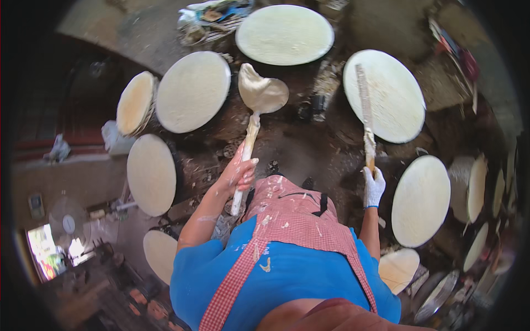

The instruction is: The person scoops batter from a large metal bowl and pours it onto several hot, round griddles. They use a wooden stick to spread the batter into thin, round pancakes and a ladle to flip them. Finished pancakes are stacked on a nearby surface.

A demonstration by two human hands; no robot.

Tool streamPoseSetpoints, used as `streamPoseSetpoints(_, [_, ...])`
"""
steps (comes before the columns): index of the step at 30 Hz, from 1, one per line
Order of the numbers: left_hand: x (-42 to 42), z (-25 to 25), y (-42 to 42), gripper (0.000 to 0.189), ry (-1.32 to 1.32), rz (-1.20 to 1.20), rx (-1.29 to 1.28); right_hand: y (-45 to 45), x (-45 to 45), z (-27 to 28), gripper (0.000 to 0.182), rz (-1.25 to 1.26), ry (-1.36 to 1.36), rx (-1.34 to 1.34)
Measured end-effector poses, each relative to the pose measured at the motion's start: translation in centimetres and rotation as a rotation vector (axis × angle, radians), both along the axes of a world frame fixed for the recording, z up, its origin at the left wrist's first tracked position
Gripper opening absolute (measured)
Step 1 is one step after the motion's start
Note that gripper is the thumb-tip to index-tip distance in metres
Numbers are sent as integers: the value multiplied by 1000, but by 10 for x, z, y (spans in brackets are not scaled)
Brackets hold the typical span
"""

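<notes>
My bare left hand [239, 173] grips the pale, batter-smeared handle of a ladle-like tool [263, 94]. Its broad head is covered in glossy cream batter and points away from me, above the dark floor area. A white knit glove with a blue cuff covers my right hand [374, 187]. It is closed around the wooden handle of a long flat scraper [364, 95], whose caked blade extends over the pale round sheet [385, 97] at the right. Whether the blade touches the sheet I cannot tell. Another round sheet [193, 92] lies left of the ladle's head.
Several pale discs ring me, including one straight ahead [285, 35], one at left [151, 175] and one at right [421, 201]. A browned stack [136, 103] stands at far left. Batter scraps litter the floor [298, 145]. An electric fan [68, 223] is at lower left.
</notes>
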State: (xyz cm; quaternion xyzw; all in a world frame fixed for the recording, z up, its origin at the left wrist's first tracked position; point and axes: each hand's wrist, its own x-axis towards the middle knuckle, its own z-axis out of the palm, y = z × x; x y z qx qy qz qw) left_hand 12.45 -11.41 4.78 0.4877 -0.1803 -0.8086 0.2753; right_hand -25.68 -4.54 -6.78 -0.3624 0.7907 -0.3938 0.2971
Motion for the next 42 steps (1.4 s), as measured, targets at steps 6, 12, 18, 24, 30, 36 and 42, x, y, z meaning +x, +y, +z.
streamPoseSetpoints(6, [-39,-51,-2,27,840,151,846,115,-25,8,33,-287,202,215])
streamPoseSetpoints(12, [-79,-48,-10,32,791,52,887,153,-17,17,38,-435,388,444])
streamPoseSetpoints(18, [-88,-32,-11,32,754,1,885,163,14,14,33,-214,560,435])
streamPoseSetpoints(24, [-65,-45,-13,27,690,3,990,123,9,4,35,-66,492,338])
streamPoseSetpoints(30, [-49,-42,-22,27,582,-41,969,46,11,-6,35,28,534,276])
streamPoseSetpoints(36, [-41,-38,-22,37,654,3,949,-81,-14,-26,16,252,979,16])
streamPoseSetpoints(42, [-20,-47,-37,26,573,18,995,-161,-51,-20,12,618,971,-79])
